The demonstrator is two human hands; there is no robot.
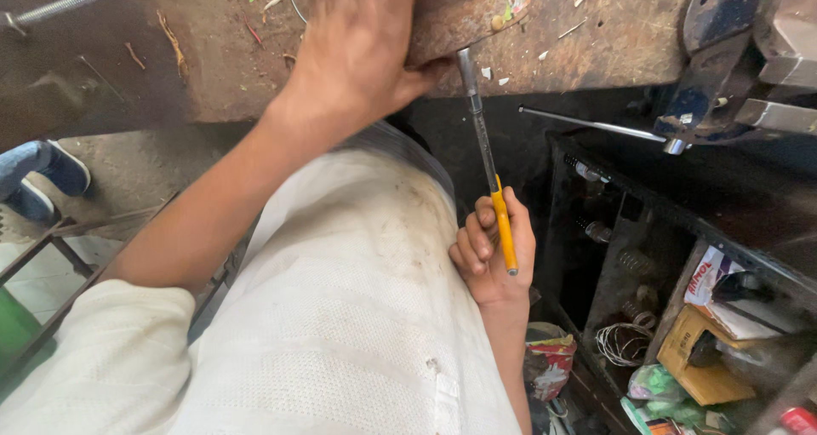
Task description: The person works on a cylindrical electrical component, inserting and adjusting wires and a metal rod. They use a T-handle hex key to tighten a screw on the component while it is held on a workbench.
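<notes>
From the head camera, two hands are at work: the left hand, at twelve o'clock, lies spread wide and flat on one rusty metal piece at the edge of the workbench, while the right hand, near the centre of the frame, is closed around the yellow handle of one screwdriver. The shaft rises toward twelve o'clock, its tip touching the piece's underside. One blue vise sits at two o'clock and one blue shoe at nine o'clock.
</notes>
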